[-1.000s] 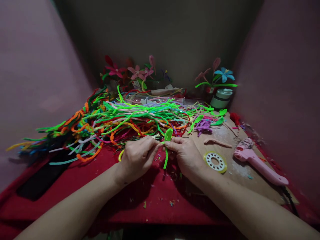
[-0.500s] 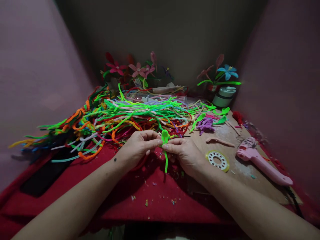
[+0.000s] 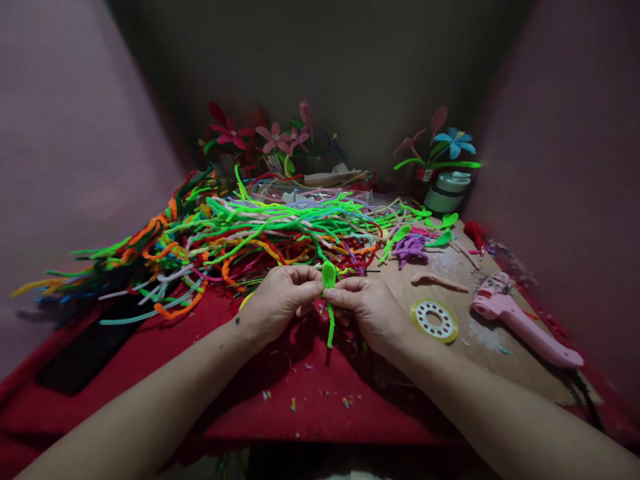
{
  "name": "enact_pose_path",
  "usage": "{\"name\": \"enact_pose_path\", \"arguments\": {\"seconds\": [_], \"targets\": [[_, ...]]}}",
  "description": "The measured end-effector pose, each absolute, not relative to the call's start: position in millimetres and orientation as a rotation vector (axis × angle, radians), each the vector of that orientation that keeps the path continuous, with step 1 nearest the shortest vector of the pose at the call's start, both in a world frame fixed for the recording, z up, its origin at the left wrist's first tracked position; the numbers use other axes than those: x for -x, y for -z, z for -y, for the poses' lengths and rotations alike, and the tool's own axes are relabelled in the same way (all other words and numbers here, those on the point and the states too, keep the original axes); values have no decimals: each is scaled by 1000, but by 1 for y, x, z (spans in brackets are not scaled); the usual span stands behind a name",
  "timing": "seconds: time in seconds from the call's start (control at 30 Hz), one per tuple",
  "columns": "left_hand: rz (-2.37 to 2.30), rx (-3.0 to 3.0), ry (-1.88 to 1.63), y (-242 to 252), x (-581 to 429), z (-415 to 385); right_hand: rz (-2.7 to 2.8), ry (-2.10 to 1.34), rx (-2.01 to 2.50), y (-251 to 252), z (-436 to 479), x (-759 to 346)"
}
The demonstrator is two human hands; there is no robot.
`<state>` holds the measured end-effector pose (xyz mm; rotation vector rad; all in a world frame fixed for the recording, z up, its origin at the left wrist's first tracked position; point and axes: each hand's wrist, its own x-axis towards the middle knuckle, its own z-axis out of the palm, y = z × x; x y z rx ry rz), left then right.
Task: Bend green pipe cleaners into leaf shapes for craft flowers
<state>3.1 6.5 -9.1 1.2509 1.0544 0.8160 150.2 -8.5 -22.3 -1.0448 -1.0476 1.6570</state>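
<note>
Between my hands is a bright green pipe-cleaner leaf [image 3: 329, 275], its rounded blade upright above the fingertips and its fuzzy stem hanging below them. My left hand [image 3: 287, 293] pinches it at the base of the blade from the left. From the right, my right hand [image 3: 367, 303] pinches the same spot with thumb and forefinger. Just beyond the hands lies a large heap of pipe cleaners [image 3: 280, 223], mostly green, with orange, red and white ones. The fingers hide the middle of the leaf.
A wooden board [image 3: 450, 363] on the right bears a tape roll [image 3: 434, 321], a pink glue gun [image 3: 527, 323], purple pipe cleaners [image 3: 411, 249] and finished green leaves [image 3: 441, 239]. A dark phone-like slab [image 3: 83, 357] lies left on the red cloth [image 3: 240, 407]. Pipe-cleaner flowers [image 3: 274, 139] stand behind.
The leaf's blade looks flatter and more closed than before. Both hands keep their pinch at its base; my left hand has shifted slightly.
</note>
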Motion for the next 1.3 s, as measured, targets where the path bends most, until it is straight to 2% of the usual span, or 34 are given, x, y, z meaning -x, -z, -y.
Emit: {"name": "enact_pose_path", "arguments": {"seconds": [0.5, 1.0, 1.2, 1.3], "targets": [[-919, -1105, -807, -1, 5, -10, 1078, -1706, 1029, 21, 10, -151], [-1141, -1620, -911, -7, 1, -3, 1165, -1706, 1009, 20, 13, -150], [-1259, -2164, -1205, 1, -4, 6, 1176, -1675, 1062, 20, 15, -151], [-1270, -1960, -1062, -3, -3, 4, 1170, -1664, 1066, 21, 15, -151]]}}
